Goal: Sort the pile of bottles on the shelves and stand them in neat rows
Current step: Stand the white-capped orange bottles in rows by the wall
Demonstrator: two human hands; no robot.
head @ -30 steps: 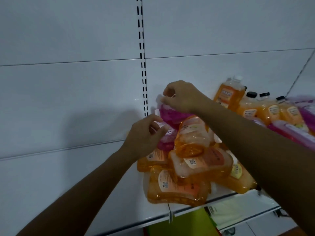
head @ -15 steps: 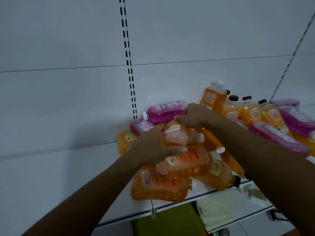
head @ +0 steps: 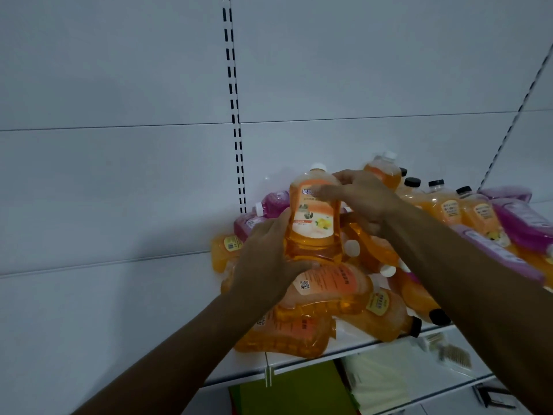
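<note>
Orange bottle (head: pixel 314 217) held upright, cap up, above pile of bottles (head: pixel 326 298) on shelf (head: pixel 299 362); left hand (head: pixel 266 259) gripping base, right hand (head: pixel 362 199) clasping shoulder; bare shelf left of pile.

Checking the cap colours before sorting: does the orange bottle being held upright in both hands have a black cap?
No, the held orange bottle, gripped by the left hand and right hand, has a white cap.
</note>
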